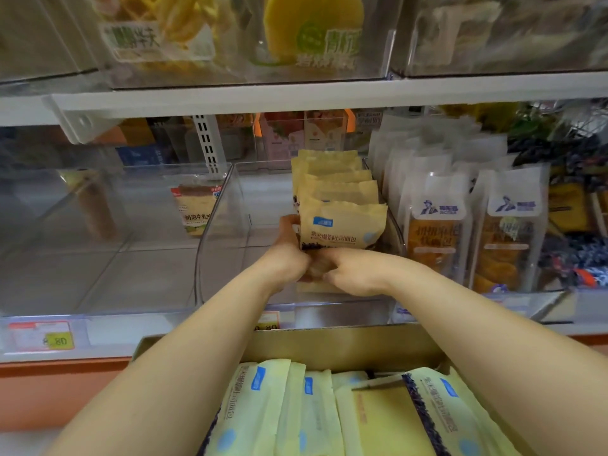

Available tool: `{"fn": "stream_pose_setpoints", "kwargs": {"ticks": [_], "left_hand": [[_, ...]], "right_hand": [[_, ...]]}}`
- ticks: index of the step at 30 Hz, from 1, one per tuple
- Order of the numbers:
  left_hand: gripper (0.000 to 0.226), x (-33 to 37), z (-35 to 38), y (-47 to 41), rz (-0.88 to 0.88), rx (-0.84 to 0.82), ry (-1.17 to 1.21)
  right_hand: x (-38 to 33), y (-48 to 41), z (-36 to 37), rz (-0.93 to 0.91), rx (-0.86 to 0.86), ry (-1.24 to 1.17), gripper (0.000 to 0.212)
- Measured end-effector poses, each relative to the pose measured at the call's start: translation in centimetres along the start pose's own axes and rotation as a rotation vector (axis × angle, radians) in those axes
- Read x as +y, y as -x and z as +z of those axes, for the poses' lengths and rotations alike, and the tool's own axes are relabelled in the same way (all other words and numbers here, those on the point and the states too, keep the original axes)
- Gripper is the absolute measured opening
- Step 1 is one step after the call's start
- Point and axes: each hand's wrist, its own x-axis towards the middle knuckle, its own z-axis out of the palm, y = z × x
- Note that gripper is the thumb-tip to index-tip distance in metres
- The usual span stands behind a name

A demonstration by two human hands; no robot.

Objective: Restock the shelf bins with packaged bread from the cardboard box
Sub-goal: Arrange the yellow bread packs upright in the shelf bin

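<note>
**Q:** Where are the hands?

**A:** Both bare arms reach over an open cardboard box [329, 340] into a clear plastic bin [214, 241] on the middle shelf. The left hand [289, 255] grips the front packet [342, 225], with its fingers [289, 222] curled round the packet's lower left edge. The right hand [348, 274] sits just below the packet's bottom edge and touches the left hand. Its fingers are bent inward and the tips are hidden, so I cannot tell what they hold.

**Q:** And the bread?

**A:** The front packet is pale yellow with a blue label. It stands upright against the bin's right wall, about midway between the bin's front and back edges. A row of matching packets [332, 179] stands behind it along the same wall, reaching the bin's back edge. The left half of the bin shows only bare floor. More yellow packets [312, 413] fill the box at the bottom edge of the view, standing on edge and leaning.

**Q:** What is around the bin?

**A:** Just beside its right wall is a bin of white packets [437, 225]. In the bin on its left, a single packet [197, 205] stands near the back right corner. A yellow price tag [59, 340] sits on the shelf's front edge at the far left. Blurred bins on the upper shelf [230, 37] hold yellow snacks
</note>
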Motion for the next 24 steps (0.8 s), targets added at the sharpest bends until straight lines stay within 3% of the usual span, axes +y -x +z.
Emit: {"fn": "stream_pose_setpoints", "kwargs": {"ticks": [3, 8, 10, 13, 18, 24], "left_hand": [[0.062, -0.1, -0.1, -0.3, -0.020, 0.006, 0.043], [0.101, 0.2, -1.1, -0.6, -0.093, -0.043, 0.175], [0.106, 0.4, -1.4, -0.9, -0.134, -0.123, 0.197], [0.091, 0.9, -1.5, -1.2, -0.160, -0.221, 0.142], [0.078, 1.6, -1.1, -1.6, -0.178, -0.273, 0.127], [0.077, 1.1, -1.5, -1.4, -0.167, -0.297, 0.150]], "right_hand": [[-0.1, 0.2, 0.1, 0.000, 0.022, -0.008, 0.034], [0.4, 1.3, -0.3, 0.053, 0.132, -0.065, 0.041], [0.5, 1.8, -0.7, 0.066, 0.185, -0.141, 0.053], [0.7, 2.4, -1.0, 0.089, 0.242, -0.326, 0.066], [1.4, 2.9, -1.3, 0.123, 0.265, -0.834, 0.075], [1.7, 2.3, -1.0, 0.130, 0.326, -0.739, 0.075]]}}
